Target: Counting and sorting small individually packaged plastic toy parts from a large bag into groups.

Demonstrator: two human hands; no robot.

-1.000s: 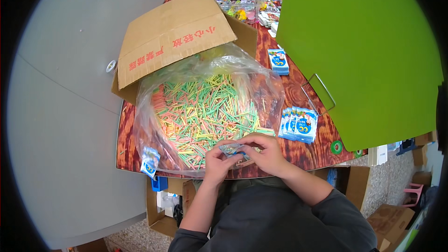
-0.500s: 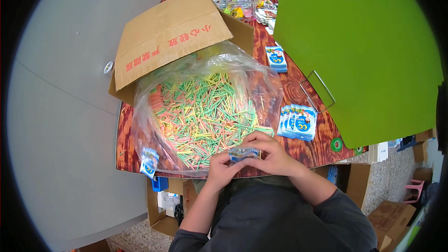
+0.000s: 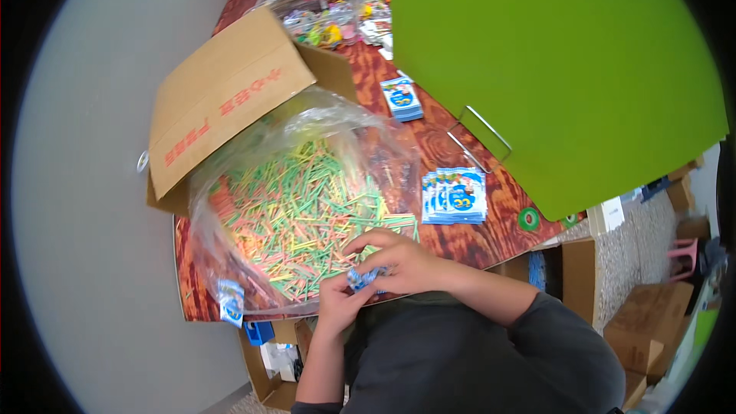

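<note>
packet in both hands at table's near edge

a blue-and-white packet (image 3: 365, 279) hangs over the near edge of the table (image 3: 502, 244), pinched between thumb and fingers of the left hand (image 3: 336, 303); the right hand (image 3: 408, 262) pinches it too, index finger lifted apart. whether it is sealed cannot be told. just beyond, pastel sticks (image 3: 295, 211) lie heaped in a clear bag (image 3: 387, 146), below a carton (image 3: 230, 92). the work looks partway along: a fan of packets (image 3: 454, 198) near the right edge and a stack (image 3: 402, 100) farther up seem set aside, a lone packet (image 3: 231, 303) overlaps the near-left corner, and the held one is not yet laid down.
</note>
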